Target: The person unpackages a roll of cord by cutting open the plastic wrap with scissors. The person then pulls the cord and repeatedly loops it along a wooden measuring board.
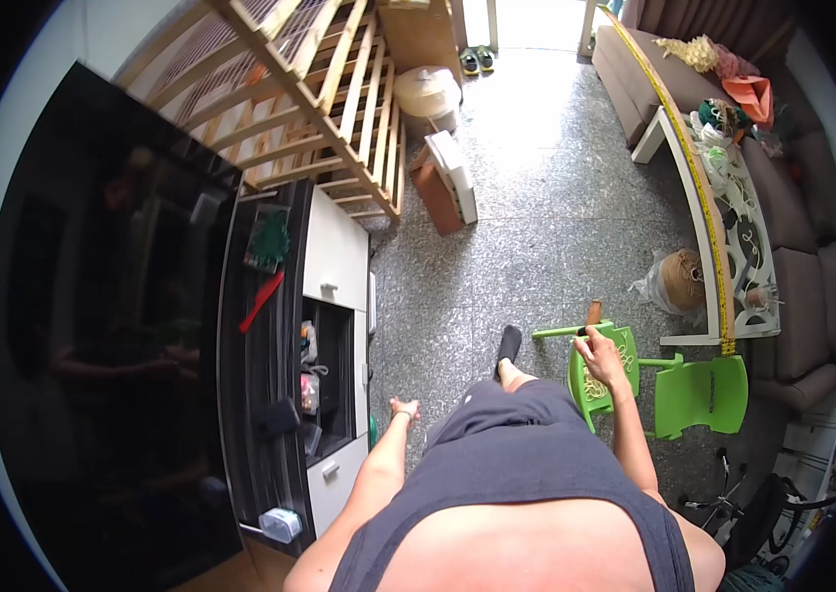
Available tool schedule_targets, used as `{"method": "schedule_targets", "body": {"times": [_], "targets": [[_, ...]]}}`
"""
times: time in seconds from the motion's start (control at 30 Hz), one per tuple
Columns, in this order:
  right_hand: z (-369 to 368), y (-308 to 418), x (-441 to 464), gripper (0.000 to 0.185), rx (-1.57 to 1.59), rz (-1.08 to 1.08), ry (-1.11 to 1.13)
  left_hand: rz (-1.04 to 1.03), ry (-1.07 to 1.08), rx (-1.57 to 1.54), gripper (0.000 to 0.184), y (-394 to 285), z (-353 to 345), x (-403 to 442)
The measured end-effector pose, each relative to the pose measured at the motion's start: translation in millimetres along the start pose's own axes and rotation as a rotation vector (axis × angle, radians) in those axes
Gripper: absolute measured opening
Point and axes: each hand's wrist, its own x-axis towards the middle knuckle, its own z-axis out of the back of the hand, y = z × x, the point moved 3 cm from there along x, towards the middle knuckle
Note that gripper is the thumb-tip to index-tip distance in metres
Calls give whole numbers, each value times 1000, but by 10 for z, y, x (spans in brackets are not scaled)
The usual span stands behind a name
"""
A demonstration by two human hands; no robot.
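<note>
My right hand (602,356) is over the seat of a green plastic chair (626,344). Its fingers are closed at a small brown and black object (593,315) that sticks out past them; its exact kind is too small to tell. Pale looped cord (594,387) lies on the chair seat beside the hand. My left hand (405,407) hangs low on the other side of my body, near the white cabinet front, its fingers loosely apart with nothing visible in them.
A black-topped cabinet (265,370) with an open compartment runs along the left, below a wooden slatted frame (339,109). Right of the chair are a white table (699,222) edged with yellow measuring tape, a brown cord spool (680,279) and a sofa (802,266). A white-and-brown box (445,183) stands ahead.
</note>
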Motion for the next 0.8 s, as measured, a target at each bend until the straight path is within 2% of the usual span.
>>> {"method": "schedule_targets", "body": {"times": [0.03, 0.1, 0.13, 0.17, 0.2, 0.23, 0.27, 0.3, 0.4, 0.47, 0.53, 0.57, 0.6, 0.63, 0.67, 0.7, 0.73, 0.77, 0.8], "targets": [[149, -45, 118, 27, -53, -91, 103, 20, 39, 2, 71, -396, -165, -49], [224, -456, 421, 31, -61, -118, -27, -121, 96, 33, 67, -1122, -501, 26], [315, -564, 546, 33, -97, -241, 34, -230, 125, -66, 56, -1491, -655, -61], [442, -580, 602, 34, -187, -260, 5, -345, 117, 51, 47, -1861, -778, -91], [521, -613, 683, 35, -223, -284, 14, -442, 135, 73, 57, -2240, -878, -273], [620, -652, 815, 36, -262, -299, 17, -487, 147, 66, 52, -2491, -1029, -125], [629, -787, 982, 35, -218, -288, 11, -543, 118, 110, 50, -2764, -1149, -168], [671, -830, 1163, 34, -122, -290, 40, -573, 143, 120, 37, -3024, -1261, -262], [797, -982, 1763, 32, -62, -266, 100, -486, 229, 160, 35, -3525, -1542, -247], [746, -1476, 2262, 32, 156, -412, 151, -368, 269, 223, 29, -3716, -1704, 18], [595, -2223, 2685, 26, 40, -261, -110, -225, 267, 217, 23, -3913, -1803, 161], [665, -2318, 2778, 19, -124, -219, -222, -202, 234, 320, 22, -4039, -1853, 270], [584, -2686, 2860, 20, -102, -416, -166, -147, 217, 357, 13, -4177, -1874, 307], [677, -2664, 2886, 18, 58, -666, -73, -193, 280, 391, 15, -4391, -1902, 257], [768, -2542, 2870, 18, 219, -915, 31, -131, 190, 572, 27, -4604, -1909, 197], [822, -2433, 2828, 14, 396, -1089, -8, -6, 233, 606, 30, -4822, -1953, 84], [896, -2408, 2934, 20, 403, -1103, 288, 123, 380, 613, 27, -5023, -1985, 52], [1010, -2296, 3090, 20, 374, -1092, 275, 237, 524, 613, 24, -5307, -2047, 61], [1043, -2156, 3142, 18, 339, -1054, 248, 199, 520, 642, 27, -5552, -2167, 94]]}}
